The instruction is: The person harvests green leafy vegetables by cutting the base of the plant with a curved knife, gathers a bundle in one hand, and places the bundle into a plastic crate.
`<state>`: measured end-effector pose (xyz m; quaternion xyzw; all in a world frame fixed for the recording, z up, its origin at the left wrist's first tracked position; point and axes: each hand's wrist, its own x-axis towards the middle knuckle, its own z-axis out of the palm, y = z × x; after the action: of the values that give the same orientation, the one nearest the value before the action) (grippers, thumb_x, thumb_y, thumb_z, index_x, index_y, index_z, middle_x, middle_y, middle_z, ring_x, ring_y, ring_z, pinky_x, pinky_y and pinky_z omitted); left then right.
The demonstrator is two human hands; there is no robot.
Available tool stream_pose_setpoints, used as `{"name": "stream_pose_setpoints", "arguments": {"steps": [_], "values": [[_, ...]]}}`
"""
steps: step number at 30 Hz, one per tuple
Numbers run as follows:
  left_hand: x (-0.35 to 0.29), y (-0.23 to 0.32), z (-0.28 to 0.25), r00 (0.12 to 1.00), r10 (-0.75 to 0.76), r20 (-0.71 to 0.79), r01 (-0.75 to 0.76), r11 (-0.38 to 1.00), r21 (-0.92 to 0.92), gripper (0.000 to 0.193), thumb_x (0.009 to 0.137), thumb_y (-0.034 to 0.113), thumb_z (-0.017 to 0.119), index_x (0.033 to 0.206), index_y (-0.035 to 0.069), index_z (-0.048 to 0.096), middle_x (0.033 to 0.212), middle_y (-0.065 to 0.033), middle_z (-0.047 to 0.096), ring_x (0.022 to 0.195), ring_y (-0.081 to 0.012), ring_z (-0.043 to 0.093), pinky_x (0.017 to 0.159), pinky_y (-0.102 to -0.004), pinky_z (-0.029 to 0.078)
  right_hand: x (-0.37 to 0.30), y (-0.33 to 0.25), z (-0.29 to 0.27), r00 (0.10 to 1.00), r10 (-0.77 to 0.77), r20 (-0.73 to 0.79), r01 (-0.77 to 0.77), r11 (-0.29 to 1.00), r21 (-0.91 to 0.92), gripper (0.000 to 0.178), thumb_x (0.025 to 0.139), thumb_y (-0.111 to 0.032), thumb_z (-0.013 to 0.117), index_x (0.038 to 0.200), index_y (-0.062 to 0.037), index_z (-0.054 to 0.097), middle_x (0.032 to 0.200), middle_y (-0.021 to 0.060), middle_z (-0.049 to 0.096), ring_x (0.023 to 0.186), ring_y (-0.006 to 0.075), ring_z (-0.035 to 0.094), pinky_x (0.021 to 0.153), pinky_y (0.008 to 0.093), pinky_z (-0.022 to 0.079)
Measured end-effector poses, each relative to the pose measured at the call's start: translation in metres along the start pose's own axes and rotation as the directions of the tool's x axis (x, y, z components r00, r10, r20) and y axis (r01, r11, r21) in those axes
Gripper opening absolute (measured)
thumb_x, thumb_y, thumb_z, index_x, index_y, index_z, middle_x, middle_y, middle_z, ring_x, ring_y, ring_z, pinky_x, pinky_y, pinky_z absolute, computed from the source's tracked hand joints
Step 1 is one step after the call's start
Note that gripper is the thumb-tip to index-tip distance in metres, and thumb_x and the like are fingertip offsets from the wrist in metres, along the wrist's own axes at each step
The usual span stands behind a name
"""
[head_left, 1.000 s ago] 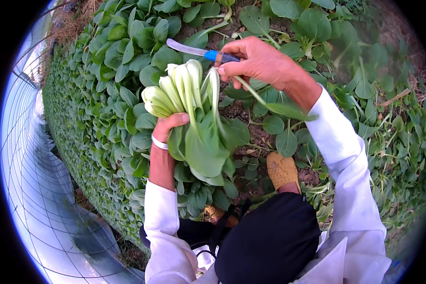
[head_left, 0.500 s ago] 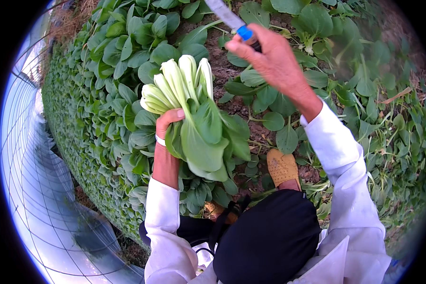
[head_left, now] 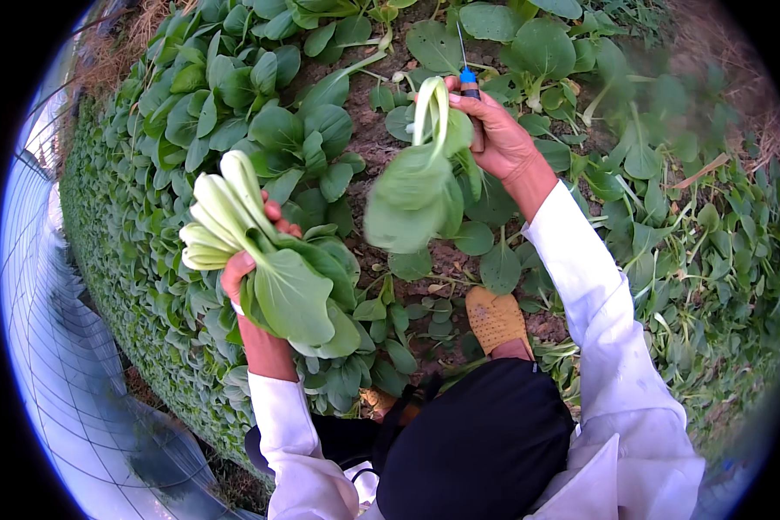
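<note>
- Since half a second ago, the right hand (head_left: pixel 503 139) has been swung back down from the top edge, and a loose green leaf with a pale stalk (head_left: pixel 420 186) is now dangled from it.
- The bunch of pale-stemmed, broad-leaved green bok choy (head_left: pixel 264 260) is gripped by the left hand (head_left: pixel 247 264), stems up and to the left, over the planted bed.
- A blue-handled knife with a thin blade (head_left: pixel 466 74) is clenched in that same right hand, blade pointing away.
- Risk is judged here: with leaf and knife shared in one fist, the handle could slip, or the blade nick the fingers.
- An orange knitted shoe (head_left: pixel 497 321) is planted on the soil between plants; white netting (head_left: pixel 56 364) runs along the left.
</note>
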<state>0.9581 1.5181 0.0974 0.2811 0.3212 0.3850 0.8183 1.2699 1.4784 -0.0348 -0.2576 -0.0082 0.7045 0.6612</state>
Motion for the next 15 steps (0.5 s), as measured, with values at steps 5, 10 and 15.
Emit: {"name": "stream_pose_setpoints", "arguments": {"steps": [5, 10, 15], "values": [[-0.002, 0.001, 0.016, 0.998, 0.017, -0.053, -0.010, 0.992, 0.127, 0.079, 0.066, 0.016, 0.066, 0.136, -0.004, 0.036, 0.114, -0.0150, 0.056, 0.096, -0.0242, 0.057, 0.088, -0.0364, 0.049, 0.003, -0.003, -0.014, 0.971, -0.029, 0.239, 0.009, 0.996, 0.085, 0.012, 0.095, -0.014, 0.052, 0.106, -0.0097, 0.054, 0.113, 0.0194, 0.065, 0.086, 0.0161, 0.067, 0.063, 0.0262, 0.057], [0.007, -0.014, 0.047, 0.992, -0.075, -0.104, 0.110, 0.914, 0.390, 0.073, 0.072, 0.013, 0.069, 0.137, -0.003, 0.040, 0.128, -0.0197, 0.056, 0.109, -0.0254, 0.060, 0.098, -0.0351, 0.048, 0.007, 0.006, 0.017, 0.993, -0.070, 0.097, 0.083, 0.987, -0.135, 0.018, 0.094, -0.013, 0.054, 0.111, -0.0078, 0.053, 0.109, 0.0186, 0.066, 0.089, 0.0176, 0.066, 0.071, 0.0279, 0.056], [0.030, -0.051, 0.070, 0.992, -0.117, -0.053, 0.128, 0.901, 0.414, 0.066, 0.075, 0.003, 0.073, 0.134, -0.001, 0.045, 0.121, -0.0149, 0.061, 0.107, -0.0227, 0.060, 0.095, -0.0345, 0.048, 0.002, 0.023, 0.050, 0.969, -0.226, 0.096, 0.246, 0.911, -0.330, 0.020, 0.090, -0.009, 0.056, 0.110, -0.0061, 0.054, 0.103, 0.0122, 0.067, 0.090, 0.0137, 0.063, 0.079, 0.0276, 0.053]]}}
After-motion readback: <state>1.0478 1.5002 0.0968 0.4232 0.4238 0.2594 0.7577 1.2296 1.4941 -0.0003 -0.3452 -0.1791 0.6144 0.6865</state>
